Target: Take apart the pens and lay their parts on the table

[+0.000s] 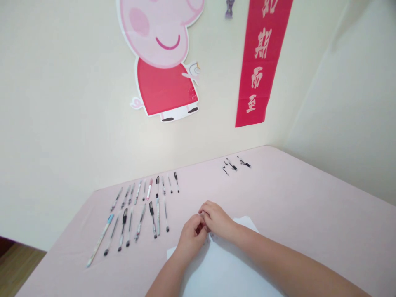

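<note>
My left hand [191, 237] and my right hand [216, 218] meet over the top edge of a white sheet of paper [222, 268] on the pink table [293, 206]. Both have their fingers curled and pinched together around something small that I cannot make out. To the left lie several pens [139, 210] in two loose rows, side by side.
A few small dark pen parts [235, 165] lie near the table's far edge by the wall. A cartoon pig cutout [163, 57] and a red banner [260, 62] with white characters hang on the wall. Wooden floor [15, 264] shows at the lower left.
</note>
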The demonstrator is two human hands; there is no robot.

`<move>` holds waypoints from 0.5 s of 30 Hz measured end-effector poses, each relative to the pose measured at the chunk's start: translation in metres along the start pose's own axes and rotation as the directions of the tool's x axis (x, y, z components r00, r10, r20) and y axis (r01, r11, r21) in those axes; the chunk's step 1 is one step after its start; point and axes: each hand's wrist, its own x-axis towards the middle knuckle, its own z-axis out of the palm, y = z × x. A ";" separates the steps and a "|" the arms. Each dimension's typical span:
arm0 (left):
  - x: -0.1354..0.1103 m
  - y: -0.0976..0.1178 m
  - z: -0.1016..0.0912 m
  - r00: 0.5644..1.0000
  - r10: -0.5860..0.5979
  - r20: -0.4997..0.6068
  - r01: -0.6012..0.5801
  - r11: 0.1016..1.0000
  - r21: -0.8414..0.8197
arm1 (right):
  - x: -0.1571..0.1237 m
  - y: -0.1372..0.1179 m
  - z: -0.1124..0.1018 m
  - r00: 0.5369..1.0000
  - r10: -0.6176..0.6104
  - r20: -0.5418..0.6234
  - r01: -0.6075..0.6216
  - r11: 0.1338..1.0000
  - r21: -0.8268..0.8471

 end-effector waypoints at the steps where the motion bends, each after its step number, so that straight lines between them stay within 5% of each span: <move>1: 0.000 0.000 0.000 1.000 0.006 0.006 -0.006 1.000 0.005 | -0.001 0.002 0.002 1.000 0.010 -0.019 -0.010 0.999 0.035; 15: -0.002 0.002 0.001 0.999 0.026 0.021 -0.029 0.989 0.147 | -0.001 0.015 0.004 0.994 -0.037 -0.100 0.054 0.984 0.170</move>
